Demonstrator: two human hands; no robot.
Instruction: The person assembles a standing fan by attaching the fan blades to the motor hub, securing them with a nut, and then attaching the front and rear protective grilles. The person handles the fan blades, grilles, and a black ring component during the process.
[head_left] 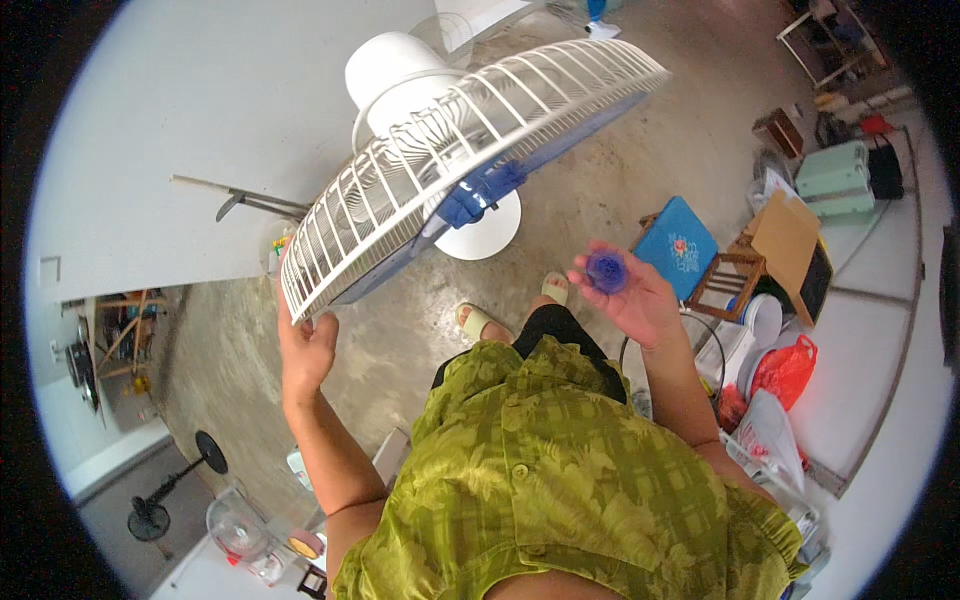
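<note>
In front of me stands a white electric fan with its wire grille (350, 230) tilted and its white motor housing (385, 75) behind. Blue translucent fan blades (590, 122) show along the grille's underside. Below them, the round white base (485, 232) rests on the floor. At the grille's lower left rim, my left hand (307, 350) is closed on the edge; some of its fingers are hidden. To the right of the fan, apart from it, my right hand (640, 300) is turned palm up. It holds a small round blue plastic piece (606, 271) at its fingers.
A blue-topped stool (678, 245), a wooden chair frame (725, 285), a cardboard box (785, 240) and a pale green case (833, 172) stand at right. A red plastic bag (785, 372) is nearer. Another fan (240, 525) and a black stand (175, 490) are at lower left.
</note>
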